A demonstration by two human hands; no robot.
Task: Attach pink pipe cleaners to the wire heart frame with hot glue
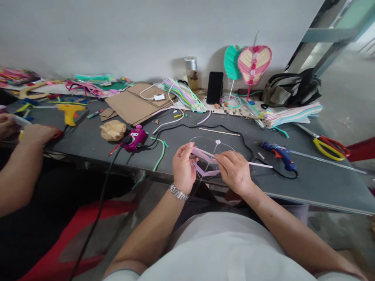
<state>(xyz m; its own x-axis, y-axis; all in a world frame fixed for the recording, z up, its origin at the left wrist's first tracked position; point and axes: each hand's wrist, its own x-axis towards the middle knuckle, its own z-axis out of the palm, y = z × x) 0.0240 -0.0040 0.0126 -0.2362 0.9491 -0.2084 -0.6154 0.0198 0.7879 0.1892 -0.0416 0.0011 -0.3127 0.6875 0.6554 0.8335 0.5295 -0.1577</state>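
Lilac paper strips (205,160), bent into an angular frame, sit near the front edge of the bench (322,183), held between the left hand (183,168) and the right hand (234,171). Both hands are closed on them, thumbs and fingers pinching. A thin clear wire loop (205,137) with a pink bead (217,142) rises just behind the strips. A blue glue gun (278,153) lies to the right of the hands, its black cord (249,148) curving close behind them, and a magenta glue gun (135,139) sits to their left. A co-worker's hand (38,134) reaches over the bench's left edge.
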